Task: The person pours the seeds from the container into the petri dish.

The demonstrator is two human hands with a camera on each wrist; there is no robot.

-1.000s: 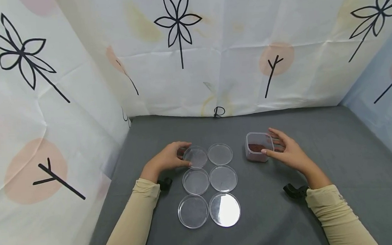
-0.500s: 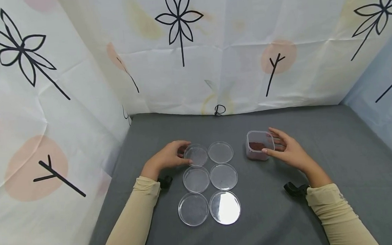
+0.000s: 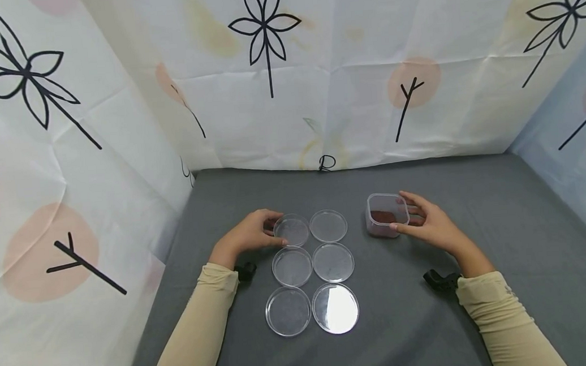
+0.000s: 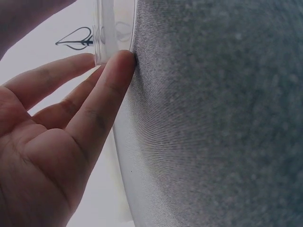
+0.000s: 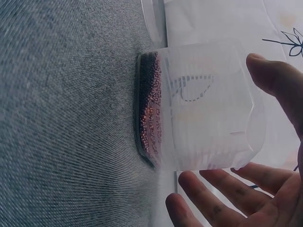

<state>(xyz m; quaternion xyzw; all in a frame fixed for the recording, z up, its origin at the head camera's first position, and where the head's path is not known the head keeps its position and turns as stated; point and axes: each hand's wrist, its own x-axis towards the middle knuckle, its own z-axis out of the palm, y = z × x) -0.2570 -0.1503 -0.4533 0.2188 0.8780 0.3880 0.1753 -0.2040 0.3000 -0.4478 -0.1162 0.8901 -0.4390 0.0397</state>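
Note:
In the head view my left hand [image 3: 247, 234] holds the left edge of the far-left clear petri dish [image 3: 292, 230], thumb in front and fingers behind. The left wrist view shows fingertips [image 4: 124, 59] at the rim of that petri dish [image 4: 113, 28], which stands on the grey cloth. My right hand [image 3: 435, 227] reaches round the right side of a clear plastic container [image 3: 375, 231], thumb by the near rim and fingers at the far side. Small dark reddish beads [image 5: 152, 113] lie in its bottom. The container stands upright on the cloth.
Several more petri dishes sit close together in two columns, among them the far-right dish [image 3: 329, 226], the middle-left dish [image 3: 292, 266] and the near-right dish [image 3: 335, 309]. A printed white curtain [image 3: 342, 89] rises behind the grey tabletop [image 3: 410, 322].
Both hands keep their places at the petri dish and the container. Only the head view shifts slightly.

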